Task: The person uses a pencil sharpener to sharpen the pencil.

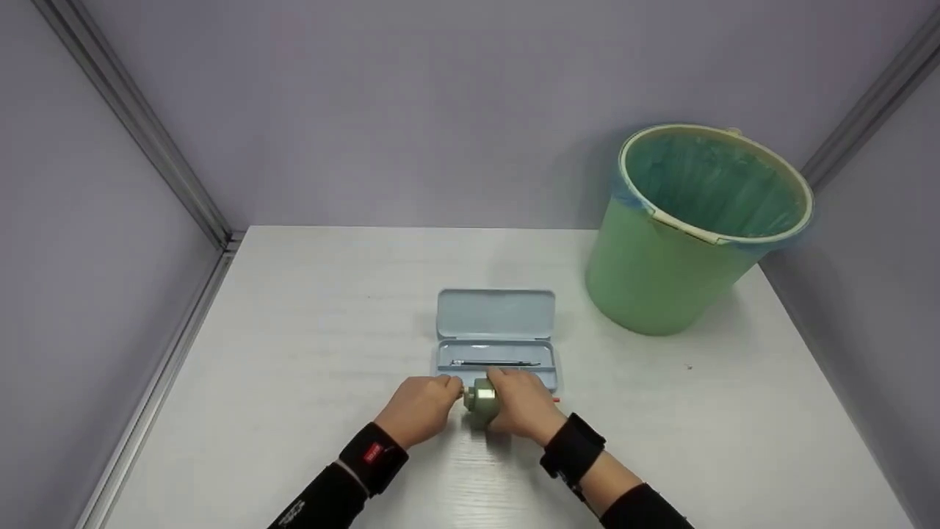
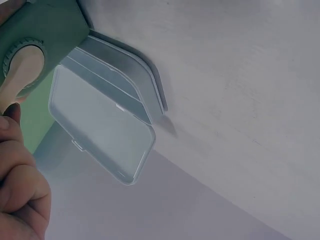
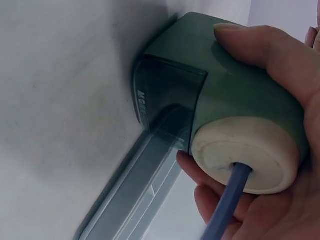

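Observation:
A green pencil sharpener (image 1: 482, 400) sits near the front of the table, gripped round its body by my right hand (image 1: 525, 404). The right wrist view shows the thumb over its top and fingers beneath the pale round front. From a hole in that front sticks a pencil (image 3: 230, 200), bluish there. On the opposite side my left hand (image 1: 422, 408) pinches the cream crank handle (image 2: 25, 67) with curled fingers. Just behind both hands lies an opened light-blue pencil case (image 1: 496, 312), its lid tipped back. A slim dark pen-like item (image 1: 496, 363) rests inside; my right hand hides part of the front edge.
At the back right of the white table (image 1: 330, 294) stands a green bin (image 1: 653, 272) lined with a bag. A tiny speck (image 1: 689, 366) lies in front of it. Pale walls (image 1: 411, 110) enclose the table at the back and sides.

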`<state>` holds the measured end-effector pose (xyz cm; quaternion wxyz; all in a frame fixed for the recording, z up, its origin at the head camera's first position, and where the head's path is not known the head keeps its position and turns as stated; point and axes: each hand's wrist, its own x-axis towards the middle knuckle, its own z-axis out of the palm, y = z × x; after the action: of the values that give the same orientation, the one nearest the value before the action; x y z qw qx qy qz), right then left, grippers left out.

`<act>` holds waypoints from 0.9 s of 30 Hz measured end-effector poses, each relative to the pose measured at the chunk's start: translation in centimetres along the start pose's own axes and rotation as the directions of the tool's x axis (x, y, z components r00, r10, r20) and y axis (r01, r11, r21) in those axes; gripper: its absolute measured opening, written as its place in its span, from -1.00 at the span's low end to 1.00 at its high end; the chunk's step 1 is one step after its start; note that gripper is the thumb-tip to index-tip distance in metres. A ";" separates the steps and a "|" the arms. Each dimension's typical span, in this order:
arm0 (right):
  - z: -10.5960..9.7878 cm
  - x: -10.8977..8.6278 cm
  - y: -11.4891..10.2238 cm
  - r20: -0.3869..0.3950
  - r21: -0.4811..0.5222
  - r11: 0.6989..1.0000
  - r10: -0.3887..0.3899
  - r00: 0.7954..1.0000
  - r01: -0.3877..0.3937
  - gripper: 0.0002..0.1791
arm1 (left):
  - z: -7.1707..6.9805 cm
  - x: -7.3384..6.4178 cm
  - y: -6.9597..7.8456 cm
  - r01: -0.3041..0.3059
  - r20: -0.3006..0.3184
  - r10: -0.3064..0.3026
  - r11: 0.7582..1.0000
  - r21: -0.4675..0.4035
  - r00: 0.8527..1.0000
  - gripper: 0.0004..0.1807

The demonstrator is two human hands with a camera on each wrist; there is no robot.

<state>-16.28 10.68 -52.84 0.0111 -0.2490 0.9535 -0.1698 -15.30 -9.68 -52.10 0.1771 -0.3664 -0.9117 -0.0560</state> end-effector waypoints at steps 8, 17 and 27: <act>-0.1 0.6 0.3 0.012 -0.004 1.000 0.002 1.000 -0.002 -0.42 | -0.1 0.0 0.1 0.014 -0.006 -0.014 1.000 -0.026 1.000 -0.87; 0.1 0.6 0.3 -0.004 -0.008 1.000 -0.008 1.000 0.008 -0.43 | 0.1 -1.0 0.5 -0.019 -0.022 0.019 1.000 -0.011 1.000 -0.85; 0.2 0.7 0.4 0.001 0.024 1.000 -0.001 1.000 0.001 -0.40 | 1.8 -2.9 1.7 -0.008 0.119 0.021 0.994 -0.111 0.993 -0.83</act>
<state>-17.03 10.63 -53.08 0.0144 -0.2492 0.9512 -0.1812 -12.69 -9.86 -54.86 0.1019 -0.3851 -0.9135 -0.0830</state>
